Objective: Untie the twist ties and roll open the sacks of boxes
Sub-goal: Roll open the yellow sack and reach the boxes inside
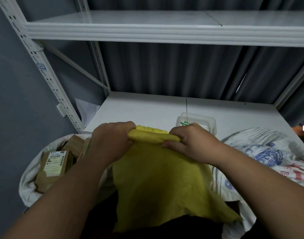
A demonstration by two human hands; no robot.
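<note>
Head view, single frame. A yellow sack (158,183) stands at the front edge of the lower white shelf (147,107), directly below the camera, its top edge turned over into a thick rolled cuff. The left hand (111,140) grips the left end of that cuff, fingers curled over the far side and thumb tucked under the roll. The right hand (187,142) grips the right end, fingers wrapped over the top and fingertips pressing into the fabric just below the fold. Both forearms reach in from the bottom corners of the frame. The sack's contents cannot be seen from this angle. To the left, touching the yellow sack, sits a white sack (32,183) already rolled open, with brown cardboard boxes (52,168) showing inside; the nearest box carries a printed label. To the right lies a white printed sack (268,156) with blue and red markings, its top slumped against the shelf. Behind the right hand a clear plastic container (199,121) rests on the shelf, holding thin green and red strips, probably twist ties (184,123), partly hidden by the knuckles. An upper shelf (165,30) spans the frame above, with a dark pleated curtain (165,69) behind.
</note>
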